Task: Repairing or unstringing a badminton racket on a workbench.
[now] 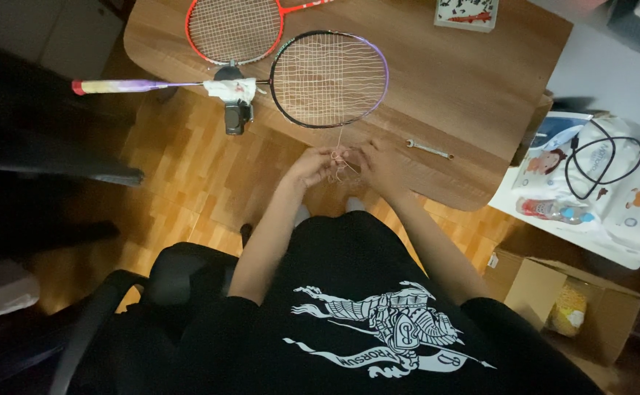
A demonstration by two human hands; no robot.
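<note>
Crosswise, racket [329,79] along table edge, handle pointing left.

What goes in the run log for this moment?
left hand: pinching string | right hand: pinching string | string runs to purple racket | red racket untouched on table

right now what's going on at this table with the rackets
A seated person works a loose string end trailing from the head of a dark, purple-edged badminton racket on the wooden table. The left hand and right hand pinch the string together just off the table edge. A red racket lies behind it, and a small wrench rests by the right hand.
</note>
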